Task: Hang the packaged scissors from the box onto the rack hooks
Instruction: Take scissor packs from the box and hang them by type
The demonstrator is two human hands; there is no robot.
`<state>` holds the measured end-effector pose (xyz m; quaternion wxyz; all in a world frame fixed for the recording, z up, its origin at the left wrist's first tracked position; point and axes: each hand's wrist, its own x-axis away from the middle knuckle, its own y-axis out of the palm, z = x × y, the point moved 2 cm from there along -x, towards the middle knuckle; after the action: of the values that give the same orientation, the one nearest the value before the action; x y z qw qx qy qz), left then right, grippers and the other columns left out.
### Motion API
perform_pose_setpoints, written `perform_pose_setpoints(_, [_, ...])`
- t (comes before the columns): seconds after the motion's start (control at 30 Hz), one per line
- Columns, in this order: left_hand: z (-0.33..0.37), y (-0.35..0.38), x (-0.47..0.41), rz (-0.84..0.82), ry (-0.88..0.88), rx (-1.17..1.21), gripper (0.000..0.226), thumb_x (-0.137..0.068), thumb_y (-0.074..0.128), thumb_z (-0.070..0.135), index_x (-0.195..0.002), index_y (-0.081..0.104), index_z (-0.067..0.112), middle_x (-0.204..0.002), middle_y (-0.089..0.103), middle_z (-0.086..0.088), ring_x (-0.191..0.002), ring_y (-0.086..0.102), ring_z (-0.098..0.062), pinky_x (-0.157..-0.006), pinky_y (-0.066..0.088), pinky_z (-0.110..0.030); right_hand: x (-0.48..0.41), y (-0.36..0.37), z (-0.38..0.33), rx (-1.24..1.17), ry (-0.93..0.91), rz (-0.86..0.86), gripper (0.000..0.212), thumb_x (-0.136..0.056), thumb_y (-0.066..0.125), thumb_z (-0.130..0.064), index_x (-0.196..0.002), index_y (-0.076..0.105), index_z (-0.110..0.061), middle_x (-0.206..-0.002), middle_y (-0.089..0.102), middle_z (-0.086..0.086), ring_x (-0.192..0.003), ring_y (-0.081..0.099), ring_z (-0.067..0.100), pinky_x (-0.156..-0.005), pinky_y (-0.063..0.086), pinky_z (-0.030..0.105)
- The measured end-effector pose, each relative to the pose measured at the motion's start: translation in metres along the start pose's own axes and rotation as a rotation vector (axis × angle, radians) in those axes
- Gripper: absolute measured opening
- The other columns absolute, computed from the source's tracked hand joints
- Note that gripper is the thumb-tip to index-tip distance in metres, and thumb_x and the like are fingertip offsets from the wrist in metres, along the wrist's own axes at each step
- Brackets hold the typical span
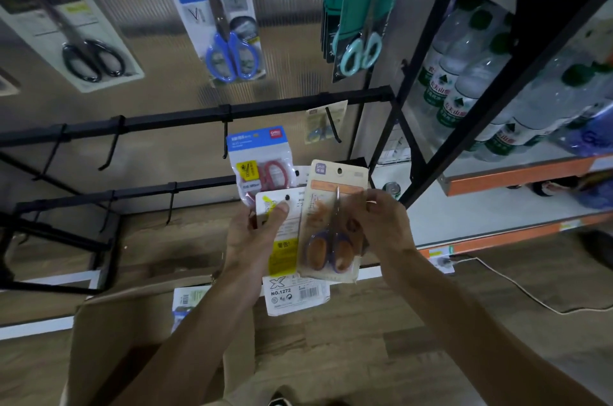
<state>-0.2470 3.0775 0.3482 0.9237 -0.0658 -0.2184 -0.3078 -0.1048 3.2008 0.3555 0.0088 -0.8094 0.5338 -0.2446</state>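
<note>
- Nearest us: cardboard box (139, 322) on the floor.
- Our left hand (257, 233) grips a white-yellow scissors pack (282, 259), thumb on its face.
- Our right hand (381, 223) pinches the orange-handled scissors pack (331, 223).
- Behind: red scissors pack (262, 163) below the rack hooks (225, 140).

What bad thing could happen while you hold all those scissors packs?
The left hand holds a fanned stack: the white pack and the red pack behind it. One might slip out and drop toward the box. The right hand grips the orange pack by its side only, so it could tilt, and its small hole might miss the hook.
</note>
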Motion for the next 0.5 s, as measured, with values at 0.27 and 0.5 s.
perform_pose_setpoints(0.27, [-0.008,-0.022,-0.006,0.108,-0.001,0.0,0.023,-0.093,0.073,0.02,-0.115,0.066,0.019,-0.1,0.078,0.002,-0.089,0.076,-0.014,-0.064,0.058,-0.024,-0.01,-0.01,0.001,-0.031,0.041,0.077,0.023,-0.095,0.061,-0.02,-0.073,0.056,-0.023,-0.086,0.068,0.005,-0.085,0.064,0.025,-0.074,0.054,0.041])
perform_pose_setpoints(0.5, [0.008,-0.043,0.003,0.133,0.011,0.026,0.018,-0.093,0.072,0.021,-0.11,0.067,0.025,-0.096,0.078,0.005,-0.081,0.076,-0.009,-0.064,0.055,-0.026,-0.006,0.004,-0.023,0.038,-0.007,0.037,0.007,-0.093,0.063,-0.022,-0.089,0.066,-0.018,-0.084,0.062,-0.004,-0.081,0.061,0.015,-0.076,0.053,0.039])
